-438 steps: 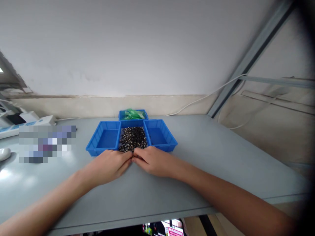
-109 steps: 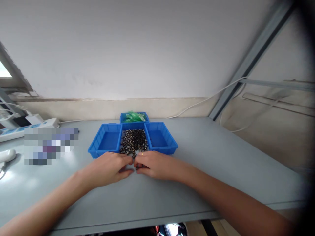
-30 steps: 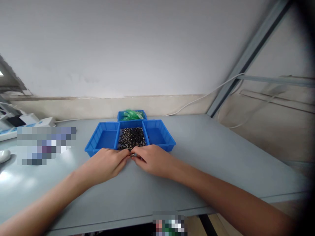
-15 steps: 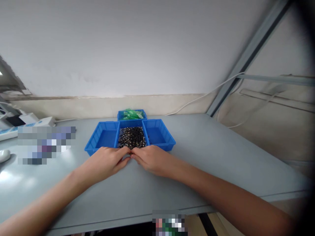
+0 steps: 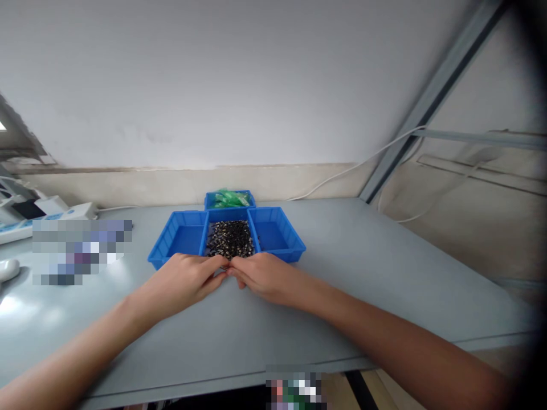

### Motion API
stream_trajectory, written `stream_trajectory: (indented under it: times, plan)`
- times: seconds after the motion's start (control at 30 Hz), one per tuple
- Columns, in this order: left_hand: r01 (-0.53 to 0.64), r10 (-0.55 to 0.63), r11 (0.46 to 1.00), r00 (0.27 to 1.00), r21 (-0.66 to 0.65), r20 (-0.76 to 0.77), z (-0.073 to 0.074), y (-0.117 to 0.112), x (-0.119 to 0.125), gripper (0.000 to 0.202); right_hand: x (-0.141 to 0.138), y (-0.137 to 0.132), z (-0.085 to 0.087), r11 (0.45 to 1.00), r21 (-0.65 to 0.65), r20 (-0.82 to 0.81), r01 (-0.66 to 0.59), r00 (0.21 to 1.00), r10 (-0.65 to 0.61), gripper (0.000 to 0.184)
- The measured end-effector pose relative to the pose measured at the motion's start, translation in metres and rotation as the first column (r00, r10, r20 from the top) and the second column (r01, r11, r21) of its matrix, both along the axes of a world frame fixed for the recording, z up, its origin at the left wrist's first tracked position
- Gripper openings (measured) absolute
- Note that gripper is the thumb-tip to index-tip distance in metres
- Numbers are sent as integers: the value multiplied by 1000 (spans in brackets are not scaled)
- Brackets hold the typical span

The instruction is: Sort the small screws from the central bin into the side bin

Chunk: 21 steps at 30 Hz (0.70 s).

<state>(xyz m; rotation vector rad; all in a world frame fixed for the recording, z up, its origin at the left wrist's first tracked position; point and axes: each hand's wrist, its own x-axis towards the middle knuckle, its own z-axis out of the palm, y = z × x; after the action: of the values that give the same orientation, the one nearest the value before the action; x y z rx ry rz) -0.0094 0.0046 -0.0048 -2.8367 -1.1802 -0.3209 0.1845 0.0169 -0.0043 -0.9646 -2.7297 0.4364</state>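
My left hand (image 5: pixel 188 282) and my right hand (image 5: pixel 265 278) meet fingertip to fingertip at the front edge of the middle blue bin (image 5: pixel 226 214). Both are closed in a pinch. Between the fingertips shows a sliver of something small, too small to name. Just beyond them, the middle bin holds a heap of small dark and brassy metal parts (image 5: pixel 231 238). A left blue bin (image 5: pixel 164 239) and a right blue bin (image 5: pixel 290 239) stand on either side of it, their bare blue floors showing.
Behind the middle stands a small blue bin (image 5: pixel 207 200) with green plastic pieces (image 5: pixel 231 199). At the left lie a white power strip (image 5: pixel 77 213), a blurred-out item (image 5: pixel 85 250) and a white rounded object (image 5: pixel 8 269). A white cable (image 5: pixel 342 173) runs along the wall to a metal post (image 5: pixel 395 151).
My right fingers have shifted slightly at the pinch, and one lower fingertip now shows below the others. My left hand keeps almost the same place.
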Motion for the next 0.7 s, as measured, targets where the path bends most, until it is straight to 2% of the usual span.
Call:
stream_trajectory:
  times: [0.2, 0.43, 0.7]
  plan:
    - [-2, 2, 1000, 1000, -12, -8, 4, 0, 2, 25, 0, 2, -4, 998, -54, -14, 8, 1000, -8, 18]
    - [-5, 5, 1000, 1000, -10, -5, 6, -2, 2, 25, 0, 3, -8, 999, -47, -40, -3, 999, 1, 16]
    - [-2, 2, 1000, 999, -12, -32, 4, -1, 2, 23, -1, 3, -4, 998, -66, -46, -15, 999, 12, 21]
